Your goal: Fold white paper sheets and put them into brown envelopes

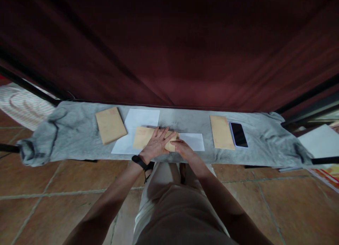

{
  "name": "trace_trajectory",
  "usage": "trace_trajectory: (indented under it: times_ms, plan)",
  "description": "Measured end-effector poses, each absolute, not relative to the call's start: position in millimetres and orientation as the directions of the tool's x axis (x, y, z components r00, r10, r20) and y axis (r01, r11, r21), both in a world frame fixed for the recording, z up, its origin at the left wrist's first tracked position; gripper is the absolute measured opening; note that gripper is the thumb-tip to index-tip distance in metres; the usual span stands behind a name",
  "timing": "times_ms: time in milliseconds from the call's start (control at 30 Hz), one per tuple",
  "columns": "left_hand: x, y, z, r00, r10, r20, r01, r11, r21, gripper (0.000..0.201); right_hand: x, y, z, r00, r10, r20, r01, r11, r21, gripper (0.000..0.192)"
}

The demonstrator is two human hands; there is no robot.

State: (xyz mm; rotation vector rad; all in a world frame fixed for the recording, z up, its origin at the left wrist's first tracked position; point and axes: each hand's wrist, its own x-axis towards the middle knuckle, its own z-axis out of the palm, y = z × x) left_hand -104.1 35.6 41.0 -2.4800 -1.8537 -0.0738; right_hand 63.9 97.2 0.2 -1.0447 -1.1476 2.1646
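Three brown envelopes on the counter (185, 119), which is draped in a grey cloth (79, 139). The middle envelope (141, 137) sits dead centre under both hands, lying on a white sheet (140, 119), and carries faint reddish print at its top left, too blurred to read. Left hand (156, 144), black wristband (139, 162) on the wrist, lies flat with fingers (161, 133) spread wide, pressing the envelope down. Right hand (181, 147) is at the envelope's 3 o'clock end, fingers curled onto that edge; whether they pinch it I cannot tell. Another white sheet (194, 140) pokes out at 3 o'clock from there. At 10 o'clock lies the left envelope (110, 124); far out at 3 o'clock the right envelope (221, 132), with a dark-screened smartphone (238, 134) just beside it.
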Motion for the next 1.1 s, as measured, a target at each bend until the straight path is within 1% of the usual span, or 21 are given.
trace_trajectory:
  times_ms: [67,200,367,467,633,700,767,833,933,1000,1100]
  plan:
    - [-104,34,44,0.294,0.953,0.071,0.955,-0.295,-0.001,0.111,60,95,-2,-0.576,0.706,-0.411,-0.087,-0.553,-0.828,0.027]
    - [-102,32,51,0.311,0.946,0.088,0.95,-0.312,-0.001,0.111,62,93,-2,-0.587,0.714,-0.382,-0.119,-0.543,-0.831,0.028]
    - [-101,31,55,0.296,0.951,0.088,0.955,-0.297,-0.011,0.108,72,91,0,-0.604,0.695,-0.391,-0.157,-0.584,-0.796,0.029]
    - [-102,30,55,0.284,0.956,0.07,0.958,-0.285,0.006,0.106,75,89,2,-0.607,0.673,-0.422,-0.166,-0.627,-0.761,0.027]
    - [-109,27,53,0.277,0.96,0.046,0.96,-0.279,0.036,0.107,80,93,10,-0.624,0.652,-0.431,-0.172,-0.653,-0.738,0.016]
    - [-114,25,53,0.266,0.963,0.052,0.961,-0.269,0.059,0.108,83,95,16,-0.635,0.646,-0.424,-0.186,-0.66,-0.728,0.015]
    - [-118,24,53,0.26,0.963,0.066,0.961,-0.265,0.077,0.106,86,96,21,-0.654,0.643,-0.398,-0.196,-0.652,-0.733,0.019]
    - [-119,22,54,0.278,0.958,0.073,0.954,-0.284,0.093,0.104,88,94,23,-0.691,0.63,-0.354,-0.146,-0.602,-0.785,0.023]
    - [-113,19,57,0.331,0.942,0.065,0.933,-0.336,0.126,0.104,88,91,21,-0.703,0.622,-0.344,0.031,-0.456,-0.889,0.019]
    - [-105,17,59,0.353,0.934,0.06,0.923,-0.358,0.141,0.104,88,91,18,-0.67,0.653,-0.353,0.12,-0.374,-0.92,0.015]
    - [-96,13,60,0.379,0.924,0.051,0.913,-0.382,0.142,0.101,92,96,16,-0.64,0.701,-0.315,0.173,-0.268,-0.948,0.015]
